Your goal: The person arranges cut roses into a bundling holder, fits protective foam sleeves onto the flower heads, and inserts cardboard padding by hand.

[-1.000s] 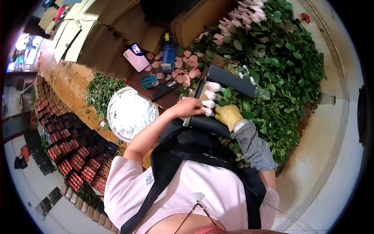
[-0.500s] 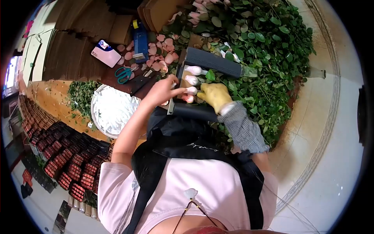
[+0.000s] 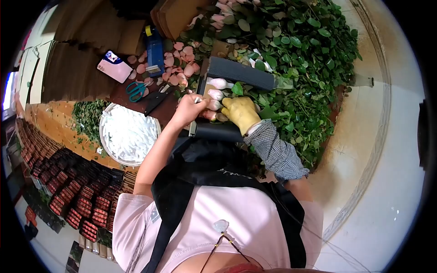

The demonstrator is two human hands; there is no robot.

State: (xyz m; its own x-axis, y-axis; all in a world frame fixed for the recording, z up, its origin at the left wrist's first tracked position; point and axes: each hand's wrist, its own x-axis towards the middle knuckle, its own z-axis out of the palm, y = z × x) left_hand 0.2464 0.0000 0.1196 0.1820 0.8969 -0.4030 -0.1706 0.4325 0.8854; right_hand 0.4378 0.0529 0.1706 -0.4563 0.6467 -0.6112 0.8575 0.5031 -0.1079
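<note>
My left hand (image 3: 187,109) is bare, with thumb and fingers pinched together beside a netted pink rose bud (image 3: 214,105); what they hold is too small to make out. My right hand (image 3: 242,113), in a yellow glove, curls over the stem side of the same buds, its grip partly hidden. Two more netted buds (image 3: 219,83) lie above, and a pinker bud (image 3: 209,114) lies below. They rest between a ribbed dark grey bar (image 3: 241,73) and a smooth black bar (image 3: 218,131).
A round basket (image 3: 107,148) of white sleeves stands left. Teal scissors (image 3: 135,91), a phone (image 3: 114,67), a blue tape dispenser (image 3: 154,52) and loose petals (image 3: 188,58) lie beyond. Leafy stems (image 3: 309,86) are heaped right. Cardboard (image 3: 77,68) is at upper left.
The view has shifted, so the bench things appear farther left. My left hand has drawn back from the buds, its fingers now pinched. My gloved hand stays beside them.
</note>
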